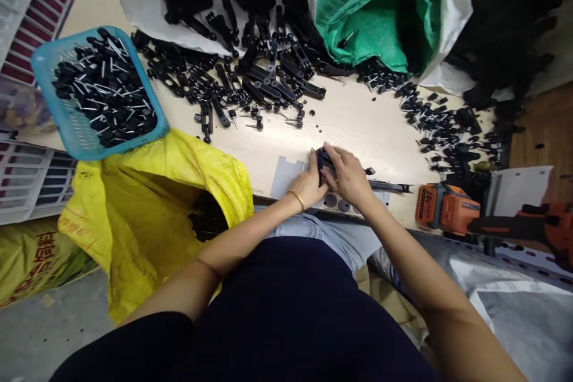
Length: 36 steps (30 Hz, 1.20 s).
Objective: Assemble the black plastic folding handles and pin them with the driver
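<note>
Near the table's front edge, my left hand (308,185) and my right hand (350,176) meet around a black plastic part (326,158). The fingers of both hands press on it from either side, and they cover much of its shape. A gold bangle (296,199) circles my left wrist. Under the hands lies a grey plate (286,174) with round holes along its front. Just right of my right hand, a long dark bar (391,187) lies along the table edge, with a small black knob (369,171) behind it.
Black clamp parts (268,80) are heaped at the back. A blue basket (159,125) of black-headed bolts stands left, above a yellow sack (179,155). More bolts (447,131) lie right, near an orange cordless tool (456,209). A green bag (380,30) is behind.
</note>
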Each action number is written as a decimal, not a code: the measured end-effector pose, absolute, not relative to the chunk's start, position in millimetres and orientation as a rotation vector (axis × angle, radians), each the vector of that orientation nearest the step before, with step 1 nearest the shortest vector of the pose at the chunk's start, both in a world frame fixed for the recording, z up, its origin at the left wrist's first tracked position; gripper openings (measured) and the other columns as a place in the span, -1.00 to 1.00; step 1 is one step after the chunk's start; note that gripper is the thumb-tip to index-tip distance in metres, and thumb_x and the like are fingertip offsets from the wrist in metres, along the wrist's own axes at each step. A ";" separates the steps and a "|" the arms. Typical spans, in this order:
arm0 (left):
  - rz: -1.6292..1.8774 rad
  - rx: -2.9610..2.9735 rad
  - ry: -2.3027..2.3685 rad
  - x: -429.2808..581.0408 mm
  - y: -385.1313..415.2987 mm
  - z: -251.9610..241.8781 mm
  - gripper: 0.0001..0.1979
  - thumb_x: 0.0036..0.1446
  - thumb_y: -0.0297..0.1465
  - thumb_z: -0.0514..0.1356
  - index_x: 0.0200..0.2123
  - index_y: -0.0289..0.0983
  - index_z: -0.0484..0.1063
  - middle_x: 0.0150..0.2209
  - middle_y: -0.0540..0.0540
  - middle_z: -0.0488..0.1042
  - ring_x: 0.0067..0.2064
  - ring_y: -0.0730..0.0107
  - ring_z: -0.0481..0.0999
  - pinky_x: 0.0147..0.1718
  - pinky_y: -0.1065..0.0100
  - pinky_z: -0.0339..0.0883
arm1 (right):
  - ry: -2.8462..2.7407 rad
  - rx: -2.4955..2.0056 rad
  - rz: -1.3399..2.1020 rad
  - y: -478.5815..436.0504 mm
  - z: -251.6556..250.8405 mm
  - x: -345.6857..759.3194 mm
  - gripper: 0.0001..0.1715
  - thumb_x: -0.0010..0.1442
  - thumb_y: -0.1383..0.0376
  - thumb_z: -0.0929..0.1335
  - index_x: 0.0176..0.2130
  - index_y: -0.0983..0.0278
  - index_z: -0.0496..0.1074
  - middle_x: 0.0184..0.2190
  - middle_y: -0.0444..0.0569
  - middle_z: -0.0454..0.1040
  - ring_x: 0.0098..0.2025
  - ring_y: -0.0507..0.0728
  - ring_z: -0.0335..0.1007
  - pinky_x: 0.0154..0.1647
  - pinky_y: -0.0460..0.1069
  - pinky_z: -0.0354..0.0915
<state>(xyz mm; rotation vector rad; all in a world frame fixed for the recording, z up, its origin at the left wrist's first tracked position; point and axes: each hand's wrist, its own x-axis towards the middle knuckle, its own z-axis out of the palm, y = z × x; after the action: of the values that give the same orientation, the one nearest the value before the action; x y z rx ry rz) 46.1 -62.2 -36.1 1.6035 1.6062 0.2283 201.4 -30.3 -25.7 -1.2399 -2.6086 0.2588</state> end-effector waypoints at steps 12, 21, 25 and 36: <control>0.170 1.544 1.576 55.8 -47.5 -42.7 -0.22 0.20 -0.37 0.02 0.28 -0.56 -0.41 -0.27 -0.32 0.54 -0.24 0.09 0.56 -0.28 0.24 0.35 | -2.601 -1.409 0.115 -30.1 -61.2 199.5 -0.18 0.03 0.51 0.17 0.27 0.19 -0.01 -0.02 0.10 0.31 -0.06 0.22 0.24 -0.11 0.12 0.23; 0.098 1.558 1.508 45.4 -37.0 -35.3 -0.18 0.19 -0.35 0.07 0.28 -0.57 -0.41 -0.22 -0.36 0.52 -0.20 0.12 0.55 -0.28 0.28 0.34 | -2.634 -1.506 0.088 -25.5 -63.4 194.7 -0.17 0.05 0.49 0.20 0.27 0.11 -0.01 -0.01 0.09 0.27 -0.04 0.23 0.21 -0.08 0.15 0.21; 0.004 1.825 1.619 28.0 -30.0 -6.3 -0.34 0.18 -0.33 0.10 0.25 -0.49 -0.08 -0.17 -0.34 0.48 -0.15 0.08 0.50 -0.24 0.21 0.32 | -2.482 -1.343 0.182 -45.9 -44.8 194.1 -0.16 0.00 0.51 0.22 0.24 0.13 0.03 0.06 0.11 0.22 0.07 0.25 0.18 0.00 0.19 0.20; -0.157 2.536 0.689 86.9 36.6 -24.3 -0.75 0.20 -0.43 0.07 -0.04 -0.24 0.34 -0.01 -0.16 0.40 0.02 0.25 0.38 -0.17 0.36 0.31 | -1.235 -1.898 0.949 -127.2 -35.3 277.0 -0.64 0.17 0.07 0.25 -0.18 0.27 0.40 -0.28 0.01 0.51 -0.29 0.11 0.43 -0.27 0.02 0.36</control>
<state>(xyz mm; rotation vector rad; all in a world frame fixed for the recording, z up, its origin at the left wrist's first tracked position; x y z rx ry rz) 86.9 36.6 -24.3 2.5362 0.6892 -0.1573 277.0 -127.2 -35.3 -1.8984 -1.2353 0.9487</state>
